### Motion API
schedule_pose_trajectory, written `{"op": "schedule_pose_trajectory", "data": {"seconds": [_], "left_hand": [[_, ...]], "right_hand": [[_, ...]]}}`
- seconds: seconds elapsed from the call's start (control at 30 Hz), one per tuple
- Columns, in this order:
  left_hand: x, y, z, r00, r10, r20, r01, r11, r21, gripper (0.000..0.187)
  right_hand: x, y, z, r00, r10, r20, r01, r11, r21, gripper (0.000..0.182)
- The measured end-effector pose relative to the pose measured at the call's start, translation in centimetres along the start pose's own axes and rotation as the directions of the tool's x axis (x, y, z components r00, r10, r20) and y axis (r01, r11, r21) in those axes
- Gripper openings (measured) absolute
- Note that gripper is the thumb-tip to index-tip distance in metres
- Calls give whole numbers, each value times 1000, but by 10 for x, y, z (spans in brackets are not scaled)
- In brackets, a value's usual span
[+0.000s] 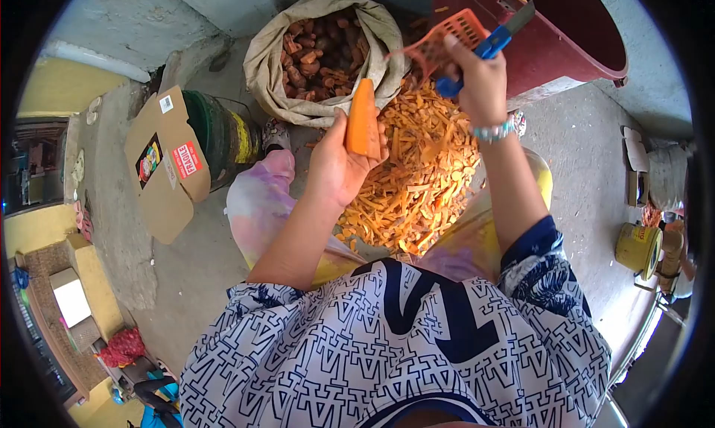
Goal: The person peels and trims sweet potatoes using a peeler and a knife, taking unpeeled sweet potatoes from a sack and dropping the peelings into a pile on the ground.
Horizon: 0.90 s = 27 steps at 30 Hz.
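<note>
My left hand [345, 160] is closed around a peeled orange root [363, 122], tapered like a carrot with flat cut sides, its narrow end pointing up. Gripped in my right hand [482, 85] is a knife [495, 42] with a blue handle, its blade toward the upper right. A slotted orange plastic basket [462, 32] is at the fingers of that same hand, partly covered by them and slightly blurred. Below both hands, a heap of orange peelings [421, 182] spreads on the floor between my legs. Beyond my left hand stands an open sack [261, 63] of unpeeled brownish roots [309, 59].
A large dark red tub [551, 55] stands at the upper right. To the left are a cardboard box flap [167, 193] and a dark green bucket [212, 130]. A yellow bucket [633, 245] sits far right. A wall [141, 18] runs behind the sack.
</note>
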State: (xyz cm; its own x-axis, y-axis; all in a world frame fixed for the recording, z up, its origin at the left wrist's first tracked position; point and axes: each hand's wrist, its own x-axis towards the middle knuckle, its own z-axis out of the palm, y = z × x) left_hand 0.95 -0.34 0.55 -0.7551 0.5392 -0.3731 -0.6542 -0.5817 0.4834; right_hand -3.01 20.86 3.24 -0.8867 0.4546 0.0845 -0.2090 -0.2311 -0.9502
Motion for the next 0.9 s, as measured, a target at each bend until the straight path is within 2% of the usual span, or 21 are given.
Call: {"op": "schedule_pose_trajectory", "data": {"seconds": [0.03, 0.07, 0.1, 0.17, 0.23, 0.33, 0.4, 0.43, 0.5, 0.6, 0.63, 0.67, 0.7, 0.77, 0.83, 0.9], "left_hand": [[2, 1, -1, 1000, -7, -19, 5, 996, -85, 46], [7, -2, -16, 998, 2, 62, 7, 990, -141, 43], [7, -3, -10, 998, 4, 59, 5, 989, -145, 43], [5, -4, 8, 984, 86, -156, -94, 994, -48, 40], [5, -4, 11, 986, 122, -115, -127, 991, -41, 39], [1, -5, 21, 974, 133, -184, -153, 983, -101, 38], [2, -7, 18, 958, 169, -230, -176, 984, -12, 39], [3, -7, 14, 958, 169, -231, -177, 984, -11, 39], [4, -6, 6, 972, 219, -88, -219, 976, 12, 37], [5, -4, 4, 971, 230, -62, -230, 973, 8, 38], [4, -5, 0, 971, 231, -62, -231, 973, 8, 38], [2, -8, -7, 984, 175, 31, -174, 985, -17, 39], [0, -10, -10, 985, 118, 125, -115, 993, -37, 41], [-5, -11, -4, 993, 86, 80, -87, 996, 17, 43], [-5, -7, 3, 998, 59, 38, -62, 995, 77, 45], [-5, -1, 6, 998, 28, 59, -30, 999, 39, 47]], "right_hand": [[-18, -6, 10, 999, 20, 45, -19, 1000, -21, 22], [-36, -8, 18, 996, 39, 84, -35, 998, -50, 23], [-50, -10, 24, 991, 58, 121, -49, 996, -78, 25], [-61, -5, 26, 987, 49, 153, -33, 994, -109, 29], [-64, -3, 26, 969, 99, 225, -64, 985, -159, 30], [-62, -3, 28, 974, 108, 199, -76, 984, -163, 27], [-58, -3, 29, 974, 125, 191, -95, 983, -160, 26], [-57, -3, 29, 966, 175, 193, -151, 980, -131, 26], [-53, -1, 30, 954, 225, 196, -209, 973, -100, 26], [-46, 1, 31, 929, 275, 249, -284, 959, 1, 25], [-41, 1, 31, 952, 236, 194, -246, 969, 29, 25], [-34, 3, 32, 971, 196, 138, -206, 977, 56, 24], [-20, 7, 22, 967, 214, 141, -211, 977, -39, 23], [6, 20, 16, 997, -69, -28, 68, 997, -42, 14], [29, 26, -7, 990, -65, -124, 60, 997, -42, 18], [25, 20, -9, 989, -86, -119, 89, 996, 23, 18]]}}
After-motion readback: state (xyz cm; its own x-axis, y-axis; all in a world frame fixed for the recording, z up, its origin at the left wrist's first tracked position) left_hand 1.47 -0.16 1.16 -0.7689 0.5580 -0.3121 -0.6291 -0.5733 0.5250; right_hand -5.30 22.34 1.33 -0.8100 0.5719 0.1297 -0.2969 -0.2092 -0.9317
